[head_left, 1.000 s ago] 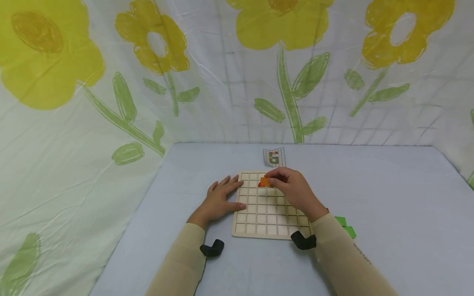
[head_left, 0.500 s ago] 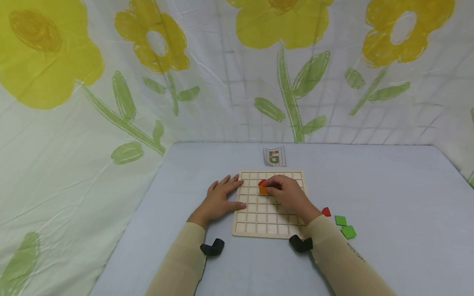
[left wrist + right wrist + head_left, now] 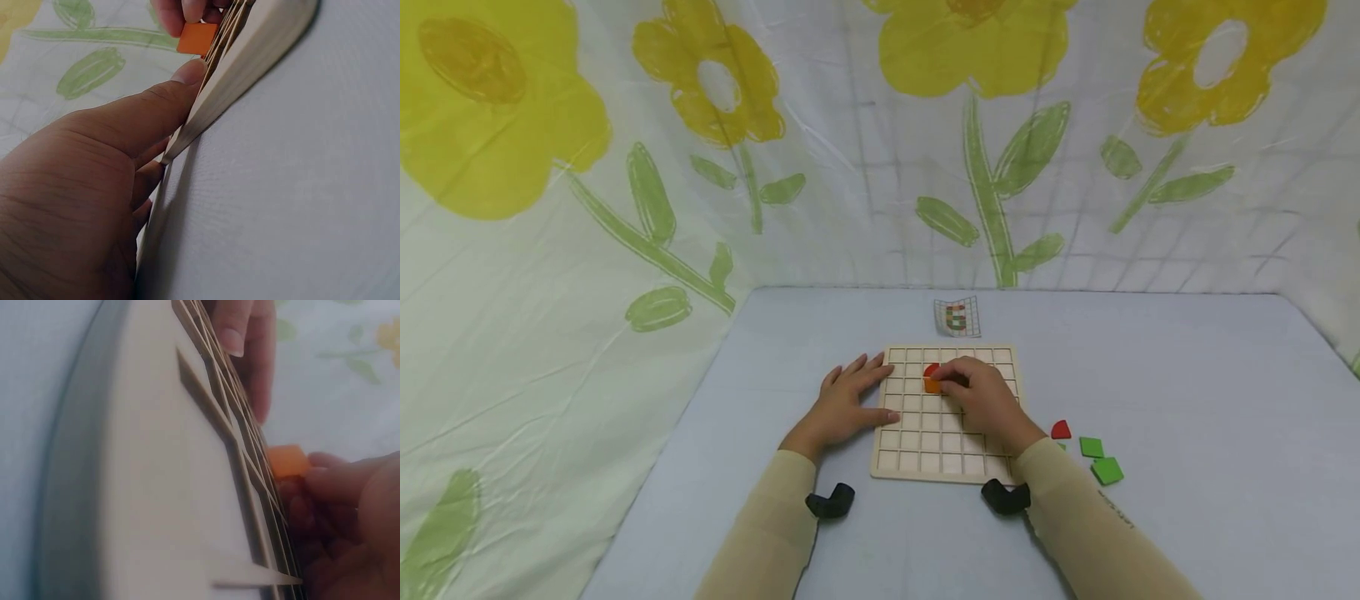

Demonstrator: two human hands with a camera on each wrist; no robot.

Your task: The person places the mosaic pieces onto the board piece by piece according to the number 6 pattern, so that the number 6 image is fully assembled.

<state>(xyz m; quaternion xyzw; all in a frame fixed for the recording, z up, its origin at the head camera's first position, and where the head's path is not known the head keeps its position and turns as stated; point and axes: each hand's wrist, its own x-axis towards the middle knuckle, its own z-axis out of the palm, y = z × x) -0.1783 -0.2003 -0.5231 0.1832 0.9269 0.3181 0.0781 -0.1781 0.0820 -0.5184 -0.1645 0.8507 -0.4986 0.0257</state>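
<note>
A pale wooden grid board [image 3: 910,462] lies on the table. My left hand [image 3: 842,408] rests at its left edge, fingers spread, the thumb lying over the rim. Over the upper part of the board my right hand [image 3: 985,396] pinches an orange square tile [image 3: 932,386] between thumb and fingers. In the left wrist view the orange tile [image 3: 197,39] stands up from the grid, its lower edge right at the slats. Just behind it, a red rounded piece [image 3: 931,369] sits in a cell, partly covered by the right fingers.
Right of the board lie a red quarter-round piece [image 3: 1061,430] and several green square tiles [image 3: 1107,471], one partly hidden by the right forearm. A small paper card [image 3: 957,317] with a printed coloured grid pattern lies behind the board. A flowered cloth [image 3: 880,167] hangs behind the table.
My right hand has come down and toward me with the orange tile, from over the red piece to the cell in front of it. My left hand has stayed put.
</note>
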